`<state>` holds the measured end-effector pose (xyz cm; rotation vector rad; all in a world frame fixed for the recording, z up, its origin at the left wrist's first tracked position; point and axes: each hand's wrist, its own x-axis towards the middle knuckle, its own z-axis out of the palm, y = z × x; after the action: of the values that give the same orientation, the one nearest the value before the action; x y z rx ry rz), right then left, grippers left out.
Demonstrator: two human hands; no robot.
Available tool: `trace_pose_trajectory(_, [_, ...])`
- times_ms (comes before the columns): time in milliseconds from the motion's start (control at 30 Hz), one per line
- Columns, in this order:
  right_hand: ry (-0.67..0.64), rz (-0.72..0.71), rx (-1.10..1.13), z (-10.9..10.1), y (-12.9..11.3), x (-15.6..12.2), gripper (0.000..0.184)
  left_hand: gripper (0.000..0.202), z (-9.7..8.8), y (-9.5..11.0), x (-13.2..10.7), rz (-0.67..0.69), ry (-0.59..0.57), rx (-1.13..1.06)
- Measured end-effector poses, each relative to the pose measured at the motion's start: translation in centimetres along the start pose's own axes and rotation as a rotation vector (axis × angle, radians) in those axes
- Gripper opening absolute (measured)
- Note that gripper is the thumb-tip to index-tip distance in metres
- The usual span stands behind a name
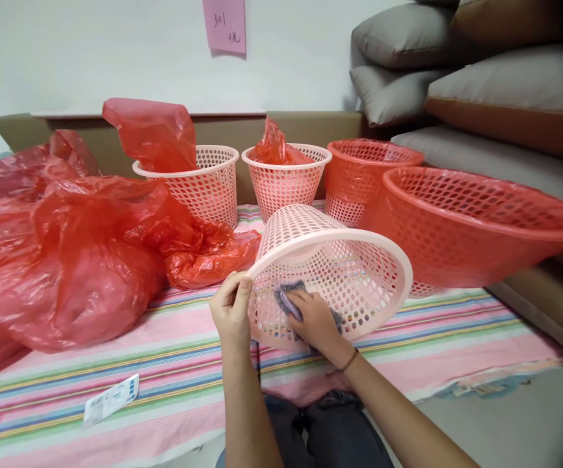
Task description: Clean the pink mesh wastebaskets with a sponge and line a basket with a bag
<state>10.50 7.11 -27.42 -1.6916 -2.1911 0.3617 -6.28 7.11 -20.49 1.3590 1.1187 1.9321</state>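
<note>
A pale pink plastic basket (333, 242) full of round holes lies tipped on its side, its mouth facing me. My left hand (233, 305) grips the rim at the left, thumb and fingers closed around it. Inside the mouth, my right hand (314, 318) presses a grey-purple cloth (288, 299) against the lower inner wall. Its fingers are bent over the cloth, which partly shows on both sides of the hand. A dark band circles the right wrist.
Crumpled red plastic bags (71, 260) heap at the left. Behind stand two pale baskets (213, 188) (288, 188) holding red bags, and two red-lined baskets (374, 169) (461, 240) stand at right. A paper label (112, 398) lies on the striped cloth (174, 364). Grey cushions (510, 91) are stacked right.
</note>
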Motion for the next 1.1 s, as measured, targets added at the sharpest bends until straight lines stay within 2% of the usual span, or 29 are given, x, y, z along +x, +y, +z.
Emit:
trace_pose_trajectory(100, [-0.017, -0.009, 0.071, 0.0, -1.1, -5.0, 0.053, 0.032, -0.2, -0.2, 0.0, 0.004, 0.023, -0.041])
trace_pose_trajectory(167, [-0.029, -0.008, 0.141, -0.1, -1.6, -7.5, 0.057, 0.031, -0.3, -0.3, 0.0, 0.013, 0.031, -0.05])
trace_pose_trajectory(267, [-0.043, -0.072, 0.283, -1.0, -1.7, -8.0, 0.058, 0.03, -0.3, -0.3, 0.0, 0.018, 0.04, -0.046])
trace_pose_trajectory(333, [0.016, -0.123, 0.342, -2.0, -1.3, -5.8, 0.054, 0.031, -0.2, -0.2, 0.0, 0.02, 0.036, -0.042])
trace_pose_trajectory(433, [0.147, -0.074, 0.234, -3.2, -0.3, 0.6, 0.049, 0.03, -0.1, 0.0, 0.0, 0.026, 0.024, -0.034])
trace_pose_trajectory(533, [0.123, 0.046, 0.146, -3.0, 0.8, 7.8, 0.045, 0.029, -0.1, 0.0, -0.1, 0.015, 0.0, -0.023])
trace_pose_trajectory(600, [0.106, 0.102, 0.126, -2.0, 1.3, 11.3, 0.042, 0.029, -0.2, -0.1, -0.1, 0.005, -0.027, -0.017])
trace_pose_trajectory(667, [0.09, 0.149, 0.105, -0.9, 1.6, 13.3, 0.041, 0.028, -0.3, -0.2, 0.0, 0.003, -0.038, -0.014])
trace_pose_trajectory(733, [0.072, 0.17, 0.084, 0.1, 1.6, 13.4, 0.042, 0.029, -0.4, -0.2, 0.0, 0.003, -0.018, -0.011])
trace_pose_trajectory(800, [0.051, 0.153, 0.071, 0.6, 1.4, 11.9, 0.044, 0.03, -0.4, -0.1, 0.1, 0.002, 0.01, -0.014])
trace_pose_trajectory(867, [0.026, 0.105, 0.064, 0.6, 1.0, 9.0, 0.046, 0.032, -0.5, 0.0, 0.1, 0.0, 0.021, -0.013])
trace_pose_trajectory(1000, [-0.021, 0.013, 0.077, -0.1, -0.6, 0.7, 0.052, 0.036, -0.4, 0.1, 0.1, -0.002, 0.035, 0.004])
trace_pose_trajectory(1100, [-0.068, -0.024, 0.176, -0.3, -2.1, -5.4, 0.057, 0.035, -0.5, -0.2, 0.1, 0.0, 0.056, -0.011])
